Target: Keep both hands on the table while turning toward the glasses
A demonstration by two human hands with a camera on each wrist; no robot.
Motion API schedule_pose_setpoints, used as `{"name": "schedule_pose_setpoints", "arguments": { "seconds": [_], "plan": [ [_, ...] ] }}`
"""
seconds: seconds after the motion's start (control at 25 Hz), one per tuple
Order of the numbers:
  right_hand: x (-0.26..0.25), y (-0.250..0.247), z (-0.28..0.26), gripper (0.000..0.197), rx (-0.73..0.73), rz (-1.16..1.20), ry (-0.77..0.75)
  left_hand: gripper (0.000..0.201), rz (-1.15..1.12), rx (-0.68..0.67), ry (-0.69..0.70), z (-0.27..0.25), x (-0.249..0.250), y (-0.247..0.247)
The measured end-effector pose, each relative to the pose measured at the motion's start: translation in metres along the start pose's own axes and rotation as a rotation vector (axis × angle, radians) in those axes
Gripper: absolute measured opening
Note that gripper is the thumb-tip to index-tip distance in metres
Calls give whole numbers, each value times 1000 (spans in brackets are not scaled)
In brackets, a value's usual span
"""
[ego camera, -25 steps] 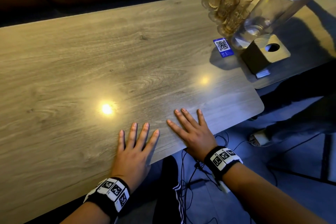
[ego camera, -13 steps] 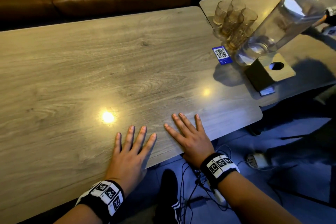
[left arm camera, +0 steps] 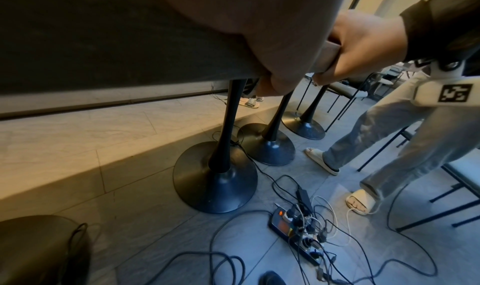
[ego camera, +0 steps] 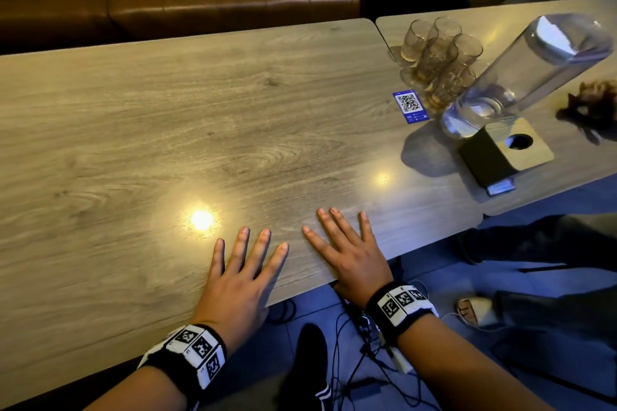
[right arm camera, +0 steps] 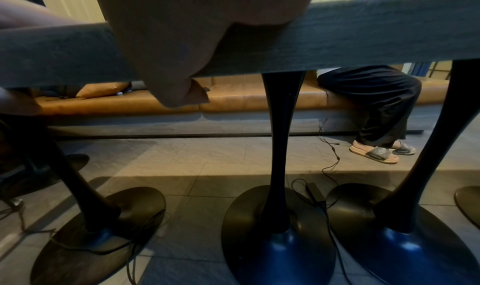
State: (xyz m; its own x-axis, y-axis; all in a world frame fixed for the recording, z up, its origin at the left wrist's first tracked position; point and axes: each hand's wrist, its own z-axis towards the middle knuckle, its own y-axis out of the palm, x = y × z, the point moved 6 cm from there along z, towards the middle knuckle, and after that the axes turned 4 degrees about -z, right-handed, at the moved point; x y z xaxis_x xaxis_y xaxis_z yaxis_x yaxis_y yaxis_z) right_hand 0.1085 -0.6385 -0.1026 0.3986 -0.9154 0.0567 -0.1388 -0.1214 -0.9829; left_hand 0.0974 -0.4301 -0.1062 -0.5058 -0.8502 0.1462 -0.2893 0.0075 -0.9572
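A: Where are the hands?

B: Both lie flat on the wooden table (ego camera: 207,130), close to its near edge. The left hand (ego camera: 238,280) has its fingers straight and spread out. The right hand (ego camera: 350,257) is just beside it, fingers straight too.

A: Are they holding anything?

B: Nothing on top. But from the left wrist view, both thumbs hook under the table edge, so the edge sits between thumb and fingers.

A: What else is on the tables?

B: Far off to the right there is a blue QR code card (ego camera: 410,106). Next to it, on the second table (ego camera: 500,15), stand a bunch of empty glasses (ego camera: 440,60), a tall clear water jug (ego camera: 521,77), and a dark box with a round hole (ego camera: 505,152) just beside the jug.

A: And under the table?

B: Black table legs with round feet (left arm camera: 215,178), and a power strip (left arm camera: 293,236) with lots of cables on the floor. Someone in sandals (right arm camera: 374,154) sits on the brown bench (ego camera: 213,0)
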Motion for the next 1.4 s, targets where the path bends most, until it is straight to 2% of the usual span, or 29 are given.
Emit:
{"name": "schedule_pose_setpoints", "arguments": {
  "seconds": [0.2,0.36,0.56,0.64,0.88,1.4],
  "plan": [
    [1,-3,6,139,-62,-28,-5,129,-9,-26,-1,4,-4,-2],
    [3,-8,11,139,-99,-57,-89,127,-36,-50,-39,3,-4,-8],
    [2,-7,20,135,-110,-82,-113,124,-78,-73,-227,-6,-9,-14],
    [0,-8,20,135,-110,-74,-116,125,-82,-56,-261,-16,-16,-13],
    [0,-8,18,130,-104,-19,-118,127,-52,0,-111,-23,-32,-1],
    [-8,-15,41,123,-96,59,-100,136,-12,8,-98,-9,-60,-8]
  ]
}}
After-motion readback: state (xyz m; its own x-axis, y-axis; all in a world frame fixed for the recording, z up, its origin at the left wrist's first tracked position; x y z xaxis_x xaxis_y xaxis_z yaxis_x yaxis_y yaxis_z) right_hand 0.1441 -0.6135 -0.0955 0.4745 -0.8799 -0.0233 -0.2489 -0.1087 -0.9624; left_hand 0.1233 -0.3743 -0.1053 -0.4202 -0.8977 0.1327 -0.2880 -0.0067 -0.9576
